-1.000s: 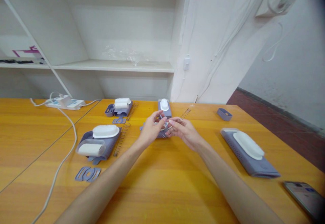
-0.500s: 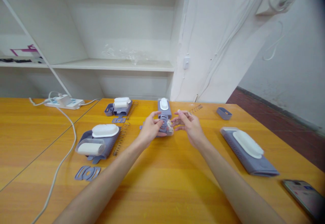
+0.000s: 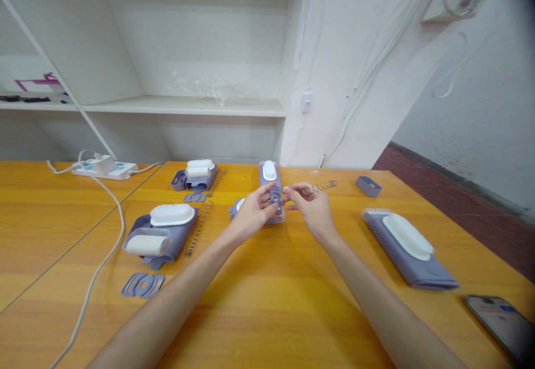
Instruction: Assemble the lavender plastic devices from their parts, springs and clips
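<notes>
My left hand (image 3: 256,210) pinches a flat grey-purple slotted plate (image 3: 275,195), tilted up above the table. Close to its right, my right hand (image 3: 311,207) has its fingers closed round a metal coil spring (image 3: 326,185), whose loose end sticks out to the right. The fingertips of both hands nearly meet at the plate; whether the spring touches it I cannot tell. Behind the hands lies a grey-purple casing with a white oval pad (image 3: 270,170). Below the plate, another grey-purple part (image 3: 236,208) is mostly covered by my left hand.
On the left lie two casing sets (image 3: 178,235) with white pads, springs (image 3: 199,227) and a loose slotted plate (image 3: 143,285). At right are a casing (image 3: 412,252), a small grey-purple cap (image 3: 368,186) and a phone (image 3: 501,324). A white cable (image 3: 98,277) runs from a power strip (image 3: 106,168).
The plate in my left hand has shifted slightly right and tilted, with the hand turning along. The spring in my right hand has swung flatter, its loose end moving a little right and down.
</notes>
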Demonstrator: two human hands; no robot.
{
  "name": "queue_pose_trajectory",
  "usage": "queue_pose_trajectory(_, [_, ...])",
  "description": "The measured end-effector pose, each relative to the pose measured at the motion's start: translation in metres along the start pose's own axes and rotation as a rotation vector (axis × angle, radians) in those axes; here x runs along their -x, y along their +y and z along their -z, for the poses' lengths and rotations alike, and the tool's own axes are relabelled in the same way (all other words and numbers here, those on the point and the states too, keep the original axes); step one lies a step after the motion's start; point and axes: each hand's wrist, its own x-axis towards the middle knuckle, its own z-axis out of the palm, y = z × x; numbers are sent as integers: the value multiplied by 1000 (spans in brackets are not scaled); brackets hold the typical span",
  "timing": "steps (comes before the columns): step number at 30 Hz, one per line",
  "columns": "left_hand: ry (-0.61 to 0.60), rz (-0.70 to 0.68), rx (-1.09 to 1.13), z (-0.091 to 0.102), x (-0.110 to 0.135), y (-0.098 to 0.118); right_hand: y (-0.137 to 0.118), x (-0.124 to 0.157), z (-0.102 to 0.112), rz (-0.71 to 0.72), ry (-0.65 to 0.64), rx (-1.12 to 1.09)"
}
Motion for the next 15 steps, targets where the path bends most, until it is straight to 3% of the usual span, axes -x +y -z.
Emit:
queue_pose_trajectory(7, [26, -59, -72, 3, -4, -4, -4, 1, 0, 114, -132, 221])
queue_pose_trajectory(15, [-5, -131, -161, 5, -4, -8, -1, 2, 0, 123, -93, 360])
